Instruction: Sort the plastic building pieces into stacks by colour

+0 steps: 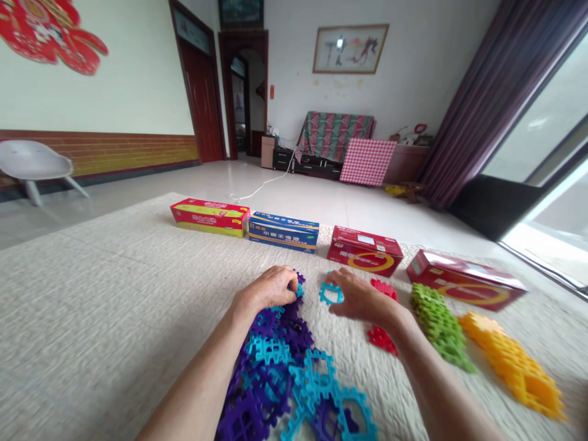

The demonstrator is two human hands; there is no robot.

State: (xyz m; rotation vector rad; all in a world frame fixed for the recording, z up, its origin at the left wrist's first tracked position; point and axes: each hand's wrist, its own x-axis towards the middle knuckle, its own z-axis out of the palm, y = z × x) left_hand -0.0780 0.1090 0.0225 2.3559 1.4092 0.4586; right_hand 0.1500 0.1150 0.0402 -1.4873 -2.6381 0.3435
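Observation:
My left hand (274, 286) is at the far end of a heap of purple and light blue interlocking plastic pieces. Its fingers are curled in a pinch on a small light blue piece (301, 288), partly hidden by the fingertips. To the right, my right hand (356, 295) has thumb and fingers apart around a light blue ring-shaped piece (331, 293) that seems to lie on the mat. Purple pieces (250, 418) and light blue pieces (272, 350) lie mixed beneath and between my forearms. Red pieces (383, 338) show partly behind my right wrist.
Green pieces (438, 324) and yellow pieces (514, 361) lie in rows at right on the beige mat (114, 294). Along its far side stand a red-yellow box (210, 218), a blue box (283, 233) and two dark red boxes (365, 252). A white chair (34, 160) stands far left.

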